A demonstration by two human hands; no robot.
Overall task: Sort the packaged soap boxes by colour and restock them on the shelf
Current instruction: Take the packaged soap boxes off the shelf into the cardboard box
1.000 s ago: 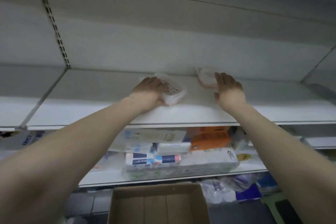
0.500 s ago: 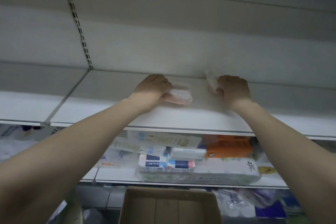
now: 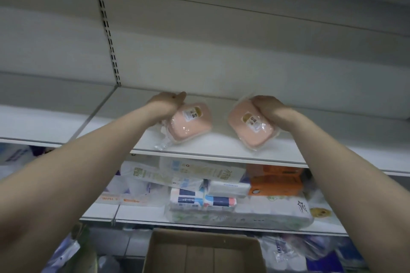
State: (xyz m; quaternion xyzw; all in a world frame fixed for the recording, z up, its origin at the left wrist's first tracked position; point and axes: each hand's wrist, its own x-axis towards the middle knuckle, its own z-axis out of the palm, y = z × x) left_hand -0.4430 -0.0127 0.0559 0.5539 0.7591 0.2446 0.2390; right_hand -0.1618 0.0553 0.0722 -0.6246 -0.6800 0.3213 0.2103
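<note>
Up on the white shelf (image 3: pixel 213 148), both pink packets look different from half a second ago: then they lay low and blurred under the hands near the back panel, and now each is tipped up with its labelled face turned outward. The left hand (image 3: pixel 168 101) grips the upper edge of the left soap box (image 3: pixel 190 124), fingers curled over its top; the right hand (image 3: pixel 265 103) is curled over the top corner of the right soap box (image 3: pixel 250 128) in the same way. Both boxes are wrapped in clear film and rest their lower edges on the shelf, tilted, with a gap of bare shelf between them. Below, at the bottom of the view, an open cardboard box (image 3: pixel 199 252) shows its brown inner floor. A lower shelf (image 3: pixel 142 220) carries stacked tissue packs (image 3: pixel 244 213) and an orange pack (image 3: pixel 276 180) above them. The left box's film tail reaches close to the shelf's front lip, and the right box's bottom corner sits near that lip too. Bare shelf surface runs to either side of the pair and behind them to the back panel, with a slotted upright (image 3: pixel 109 37) rising at the left.
</note>
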